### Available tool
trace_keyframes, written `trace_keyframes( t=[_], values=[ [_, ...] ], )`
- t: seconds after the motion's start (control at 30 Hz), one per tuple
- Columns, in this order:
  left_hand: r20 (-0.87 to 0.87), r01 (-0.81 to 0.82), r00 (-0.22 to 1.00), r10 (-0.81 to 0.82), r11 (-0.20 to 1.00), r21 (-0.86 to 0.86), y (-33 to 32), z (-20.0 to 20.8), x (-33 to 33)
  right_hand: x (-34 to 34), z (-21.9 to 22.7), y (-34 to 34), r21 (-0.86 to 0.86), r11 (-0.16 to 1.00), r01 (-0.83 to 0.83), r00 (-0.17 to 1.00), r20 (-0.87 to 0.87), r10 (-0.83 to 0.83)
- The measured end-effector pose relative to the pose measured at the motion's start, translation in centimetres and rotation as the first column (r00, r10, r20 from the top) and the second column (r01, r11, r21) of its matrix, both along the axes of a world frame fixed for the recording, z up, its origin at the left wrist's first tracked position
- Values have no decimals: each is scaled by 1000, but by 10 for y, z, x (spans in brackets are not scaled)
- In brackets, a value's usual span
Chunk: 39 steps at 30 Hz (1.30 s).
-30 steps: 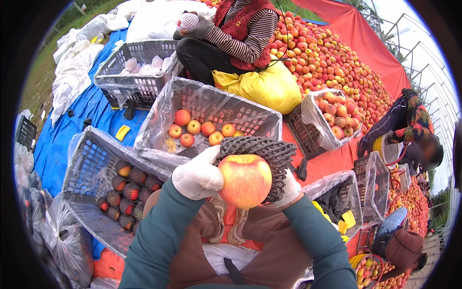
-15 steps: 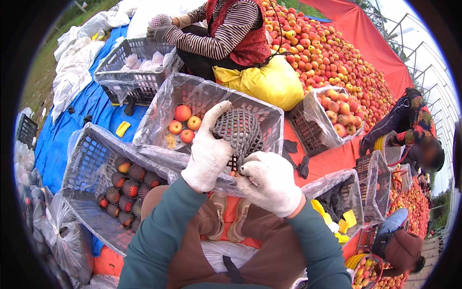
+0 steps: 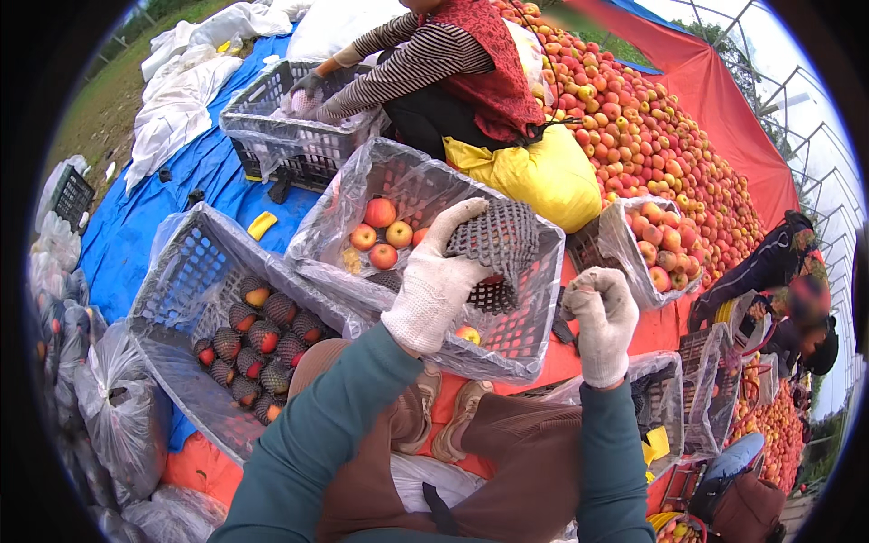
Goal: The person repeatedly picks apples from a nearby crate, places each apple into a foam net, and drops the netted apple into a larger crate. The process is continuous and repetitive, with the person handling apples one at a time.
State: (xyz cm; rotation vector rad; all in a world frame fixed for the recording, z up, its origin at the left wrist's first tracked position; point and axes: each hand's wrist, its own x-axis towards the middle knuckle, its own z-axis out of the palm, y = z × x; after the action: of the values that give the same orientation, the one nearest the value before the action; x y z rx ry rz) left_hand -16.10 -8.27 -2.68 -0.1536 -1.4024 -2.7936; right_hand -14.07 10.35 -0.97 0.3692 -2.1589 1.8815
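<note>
My left hand (image 3: 434, 285), in a white knit glove, is closed around an apple in a dark foam net sleeve (image 3: 496, 242). A little red shows through under the fingers. The hand is above a plastic-lined crate (image 3: 425, 348) where loose red-yellow apples (image 3: 381, 214) lie. Apart from it, over that crate's right side, my gloved right hand (image 3: 601, 321) is curled with its fingertips together. Whatever it may pinch is hidden. To the left, a lined crate (image 3: 172, 299) contains several apples in dark net sleeves (image 3: 264, 337).
A person (image 3: 444, 68) sits opposite, both hands in a black crate (image 3: 299, 149), near a yellow sack (image 3: 543, 172). Behind lies a large apple heap (image 3: 652, 136). A crate of apples (image 3: 665, 244) stands to the right, and bagged bundles (image 3: 118, 407) to the left. Other people bend at far right.
My right hand has moved away from the netted apple, up and to the right. My left hand still grips it. The person opposite has lowered both hands into the crate. The view has shifted slightly.
</note>
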Motion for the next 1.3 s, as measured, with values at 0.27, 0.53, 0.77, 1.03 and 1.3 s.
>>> trace_keyframes(
  t=[0.27,0.53,0.77,1.03,1.3],
  values=[
    [-245,-362,932,266,701,-614,-142,-24,8,1,-22,13,31,991,130,991,11,-130],
    [364,-83,554,748,485,-870,-395,-184,54,-15,-25,15,73,971,230,968,87,-236],
    [225,399,504,834,6,-917,-452,-262,68,-41,-47,32,157,938,309,940,97,-326],
    [288,670,491,822,-146,-728,-466,-302,51,-25,-54,96,96,903,419,862,272,-429],
    [214,444,798,564,-308,-841,-506,-326,50,84,-71,243,63,575,816,514,377,-771]
  ],
)
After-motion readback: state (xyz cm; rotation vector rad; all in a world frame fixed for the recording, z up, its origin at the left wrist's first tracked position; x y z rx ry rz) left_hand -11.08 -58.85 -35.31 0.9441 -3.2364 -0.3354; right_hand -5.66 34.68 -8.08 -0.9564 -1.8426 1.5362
